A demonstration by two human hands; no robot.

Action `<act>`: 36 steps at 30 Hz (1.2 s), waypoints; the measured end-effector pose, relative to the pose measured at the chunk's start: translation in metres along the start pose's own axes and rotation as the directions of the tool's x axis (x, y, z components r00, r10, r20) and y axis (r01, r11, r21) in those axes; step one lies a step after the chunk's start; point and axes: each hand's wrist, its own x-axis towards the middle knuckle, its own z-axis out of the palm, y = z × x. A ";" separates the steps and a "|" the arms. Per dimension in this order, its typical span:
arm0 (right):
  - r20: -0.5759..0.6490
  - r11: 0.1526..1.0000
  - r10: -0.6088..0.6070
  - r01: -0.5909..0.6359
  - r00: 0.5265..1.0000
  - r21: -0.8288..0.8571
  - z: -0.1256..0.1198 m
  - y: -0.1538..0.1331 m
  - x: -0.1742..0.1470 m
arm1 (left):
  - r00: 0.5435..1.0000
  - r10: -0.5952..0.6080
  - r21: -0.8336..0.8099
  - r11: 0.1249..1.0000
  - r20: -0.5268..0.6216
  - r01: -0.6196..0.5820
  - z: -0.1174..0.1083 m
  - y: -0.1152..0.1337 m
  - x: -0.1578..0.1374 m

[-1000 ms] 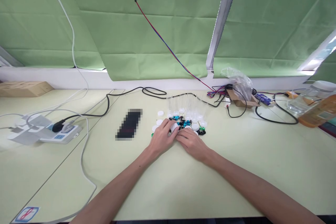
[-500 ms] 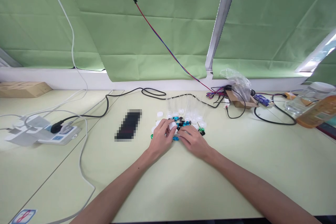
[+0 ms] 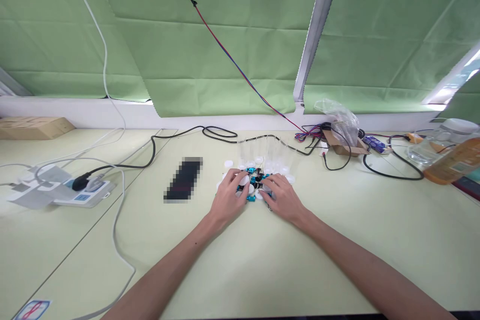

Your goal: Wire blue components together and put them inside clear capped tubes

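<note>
- Head view: the right hand [image 3: 284, 197] has shifted to its own right over the last second, opening a gap between it and the left hand [image 3: 229, 195], which has barely moved.
- The gap now bares blue parts [image 3: 250, 198] and white caps [image 3: 259, 194] that the fingers were covering; the green pieces at the pile's right edge have gone out of sight behind the right hand.
- For the handling, this seems to mean a spread of the pile rather than a lift: no part shows raised clear of the table [image 3: 243, 260].
- On each hand, thumb and fingers are curved and stand apart, with small pieces between; I cannot tell whether either is clamped on one.
- The pile lies between and just beyond both hands, in front of upright clear tubes [image 3: 246, 150].
</note>
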 end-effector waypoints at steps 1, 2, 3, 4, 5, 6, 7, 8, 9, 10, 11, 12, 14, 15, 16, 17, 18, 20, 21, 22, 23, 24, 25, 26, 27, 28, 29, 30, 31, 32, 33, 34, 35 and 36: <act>0.008 1.000 -0.003 0.003 1.000 -0.002 0.000 0.000 0.000 | 1.000 -0.002 0.030 1.000 0.010 0.002 0.000 -0.002 0.001; 0.014 1.000 -0.008 0.008 1.000 -0.005 0.000 0.000 0.000 | 1.000 -0.003 0.062 0.998 0.023 0.001 0.000 -0.004 0.001; 0.018 1.000 -0.013 0.013 1.000 -0.008 0.000 -0.001 0.000 | 0.999 -0.001 0.095 0.995 0.037 -0.002 0.000 -0.006 0.001; 0.020 1.000 -0.017 0.017 1.000 -0.010 0.000 -0.001 0.000 | 0.999 0.006 0.124 0.992 0.051 -0.012 0.000 -0.008 0.001; 0.023 1.000 -0.020 0.021 1.000 -0.012 0.000 -0.001 0.000 | 0.997 0.014 0.146 0.989 0.070 -0.025 0.000 -0.010 0.001; 0.023 1.000 -0.025 0.025 0.999 -0.012 0.000 -0.001 0.000 | 0.995 0.023 0.163 0.986 0.092 -0.037 0.000 -0.012 0.001; 0.022 0.999 -0.032 0.032 0.999 -0.010 0.000 -0.002 0.000 | 0.993 0.030 0.173 0.984 0.116 -0.050 0.001 -0.013 0.001; 0.023 0.999 -0.043 0.043 0.999 -0.009 -0.001 -0.002 0.000 | 0.990 0.033 0.180 0.982 0.138 -0.057 0.001 -0.015 0.001; 0.024 0.998 -0.057 0.057 0.998 -0.006 -0.001 -0.003 0.000 | 0.988 0.032 0.184 0.981 0.154 -0.060 0.001 -0.015 0.001; 0.027 0.997 -0.073 0.073 0.997 -0.003 -0.001 -0.003 0.000 | 0.986 0.028 0.187 0.981 0.166 -0.059 0.002 -0.016 0.000; 0.032 0.996 -0.091 0.091 0.995 0.000 -0.001 -0.004 0.000 | 0.984 0.024 0.187 0.981 0.176 -0.057 0.002 -0.016 0.000; 0.039 0.994 -0.108 0.108 0.993 0.004 -0.001 -0.005 0.000 | 0.983 0.019 0.183 0.982 0.185 -0.053 0.002 -0.017 0.000; 0.052 0.990 -0.138 0.138 0.989 0.012 0.000 -0.007 -0.001 | 0.980 0.012 0.170 0.984 0.198 -0.046 0.003 -0.017 -0.001; 0.059 0.988 -0.153 0.152 0.987 0.017 0.001 -0.009 -0.001 | 0.980 0.014 0.162 0.986 0.198 -0.047 0.003 -0.017 -0.001; 0.067 0.987 -0.163 0.162 0.984 0.019 0.002 -0.010 -0.001 | 0.981 0.019 0.154 0.987 0.194 -0.049 0.002 -0.017 -0.001; 0.077 0.985 -0.170 0.169 0.983 0.018 0.003 -0.011 -0.001 | 0.982 0.024 0.147 0.988 0.187 -0.052 0.002 -0.017 -0.001; 0.086 0.985 -0.173 0.172 0.981 0.014 0.004 -0.012 -0.001 | 0.984 0.027 0.142 0.988 0.176 -0.053 0.002 -0.017 -0.001; 0.103 0.985 -0.173 0.174 0.979 0.001 0.006 -0.014 -0.001 | 0.989 0.024 0.137 0.990 0.147 -0.044 0.002 -0.015 0.000; 0.110 0.985 -0.172 0.174 0.979 -0.005 0.007 -0.014 -0.001 | 0.991 0.019 0.135 0.990 0.133 -0.037 0.001 -0.015 0.000; 0.116 0.985 -0.172 0.174 0.978 -0.010 0.008 -0.014 0.000 | 0.993 0.014 0.132 0.991 0.120 -0.030 0.001 -0.014 0.000; 0.122 0.984 -0.172 0.175 0.978 -0.014 0.009 -0.015 0.000 | 0.994 0.010 0.127 0.992 0.107 -0.024 0.001 -0.013 0.001; 0.126 0.984 -0.172 0.175 0.977 -0.018 0.009 -0.015 0.000 | 0.995 0.009 0.119 0.993 0.096 -0.020 0.000 -0.011 0.001; 0.126 0.985 -0.170 0.174 0.977 -0.021 0.010 -0.015 0.000 | 0.996 0.010 0.109 0.994 0.088 -0.019 0.000 -0.010 0.001; 0.124 0.984 -0.170 0.174 0.978 -0.024 0.010 -0.015 0.000 | 0.997 0.013 0.095 0.995 0.078 -0.020 -0.001 -0.009 0.001; 0.120 0.984 -0.170 0.175 0.978 -0.025 0.010 -0.015 0.000 | 0.998 0.016 0.081 0.997 0.067 -0.022 -0.001 -0.008 0.001; 0.117 0.984 -0.172 0.176 0.978 -0.025 0.011 -0.015 0.000 | 0.998 0.021 0.067 0.997 0.056 -0.025 -0.001 -0.007 0.001; 0.114 0.984 -0.174 0.178 0.978 -0.024 0.011 -0.015 0.000 | 0.999 0.027 0.057 0.998 0.044 -0.030 -0.001 -0.006 0.001; 0.112 0.984 -0.175 0.179 0.978 -0.023 0.012 -0.015 0.000 | 0.999 0.035 0.050 0.998 0.036 -0.036 0.000 -0.005 0.000; 0.111 0.984 -0.175 0.179 0.978 -0.020 0.012 -0.014 -0.001 | 0.999 0.043 0.045 0.998 0.029 -0.044 0.000 -0.005 -0.001; 0.109 0.984 -0.176 0.179 0.978 -0.017 0.013 -0.014 -0.001 | 0.998 0.054 0.042 0.998 0.023 -0.055 0.001 -0.004 -0.001; 0.106 0.984 -0.175 0.178 0.979 -0.013 0.014 -0.013 -0.002 | 0.998 0.067 0.039 0.997 0.021 -0.068 0.002 -0.004 -0.002; 0.102 0.984 -0.176 0.178 0.979 -0.007 0.014 -0.013 -0.002 | 0.996 0.082 0.037 0.996 0.021 -0.082 0.003 -0.003 -0.003; 0.096 0.984 -0.178 0.179 0.979 0.000 0.014 -0.013 -0.002 | 0.995 0.094 0.034 0.995 0.022 -0.094 0.003 -0.003 -0.003; 0.090 0.984 -0.179 0.179 0.980 0.007 0.014 -0.013 -0.002 | 0.994 0.103 0.030 0.994 0.022 -0.104 0.004 -0.002 -0.003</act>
